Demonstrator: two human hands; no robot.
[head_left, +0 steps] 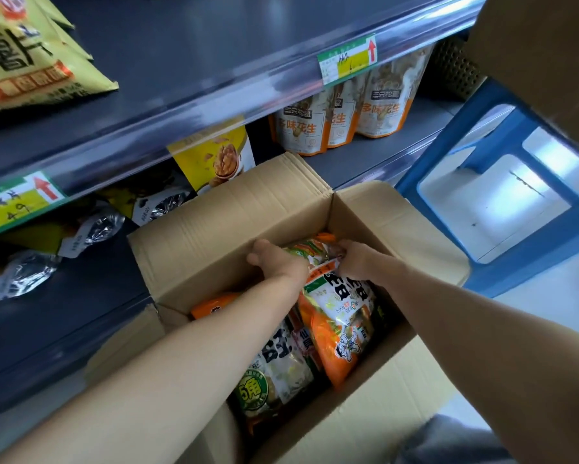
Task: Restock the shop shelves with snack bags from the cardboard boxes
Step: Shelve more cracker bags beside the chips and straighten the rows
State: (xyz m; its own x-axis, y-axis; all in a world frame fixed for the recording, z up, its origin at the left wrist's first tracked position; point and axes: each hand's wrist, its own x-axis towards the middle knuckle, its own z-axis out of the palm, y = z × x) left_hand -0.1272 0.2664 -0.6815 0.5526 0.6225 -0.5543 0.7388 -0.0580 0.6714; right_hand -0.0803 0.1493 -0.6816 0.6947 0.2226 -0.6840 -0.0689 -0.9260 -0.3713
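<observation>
Standing by, I see the person bent over an open brown cardboard box [214, 236] that sits on the floor against the shelving, both bare arms reaching into it. The box is well filled with glossy packets. Uppermost lies the orange-and-white glossy snack bag [340, 316], tilted, its sealed top edge towards the far wall of the box.

The right hand [351, 257] pinches that top edge, fingers curled tight on the seam. The left hand [276, 262] is pushed down beside the same end. Its fingers go out of sight among the packets, so I cannot tell whether it has closed on anything.

To do this lift well, I would take the bag by its seam on both sides and draw it straight up, so that the neighbours do not drag out with it. The packets look air-filled and slippery, so a firm hold on the seam is better than squeezing the belly.

The dark grey metal shelf [214, 61] just above has bare room. The orange-and-cream peanut pouches [315, 125] stand upright on the lower tier, a fair model for facing.
</observation>
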